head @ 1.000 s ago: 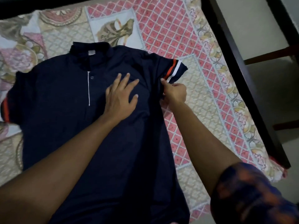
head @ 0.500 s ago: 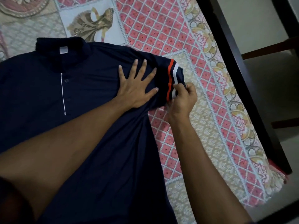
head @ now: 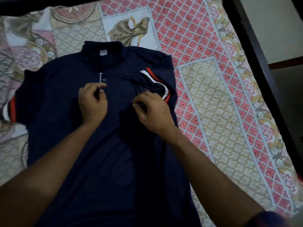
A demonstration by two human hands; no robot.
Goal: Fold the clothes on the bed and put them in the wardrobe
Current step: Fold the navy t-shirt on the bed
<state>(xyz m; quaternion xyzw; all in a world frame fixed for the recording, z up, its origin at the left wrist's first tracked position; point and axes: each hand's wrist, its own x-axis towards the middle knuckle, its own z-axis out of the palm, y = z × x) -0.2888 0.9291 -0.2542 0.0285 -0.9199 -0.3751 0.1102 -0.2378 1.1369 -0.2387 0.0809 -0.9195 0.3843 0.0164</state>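
since half a second ago the striped sleeve (head: 152,82) on the person's right side is no longer spread out flat; it now lies folded inward over the chest of the navy polo shirt (head: 114,161). left hand (head: 92,104) has come off its flat press near that sleeve and moved over beside the placket. right hand (head: 152,110) has travelled in with the sleeve.

now: navy polo shirt lies front up on the patterned bedspread (head: 213,99), collar (head: 103,46) away from the person, hem toward them and partly out of frame. white neck label (head: 103,52) shows inside the collar, one button (head: 104,79) visible just above left hand. folded sleeve's orange and white cuff bands curve across the shirt's chest.

left hand rests on the shirt front, fingers curled in, index and thumb tips close together; cannot tell if they pinch cloth or just touch. right hand sits at the lower edge of the folded sleeve, fingers curled, tips pinching dark cloth there. hands are near each other, not touching.

other sleeve (head: 9,108) lies spread out flat at the far left, with the same bands. dark bed frame (head: 255,63) runs along the right edge of the bedspread. patterned cuff of the person's own sleeve (head: 278,218) at bottom right.
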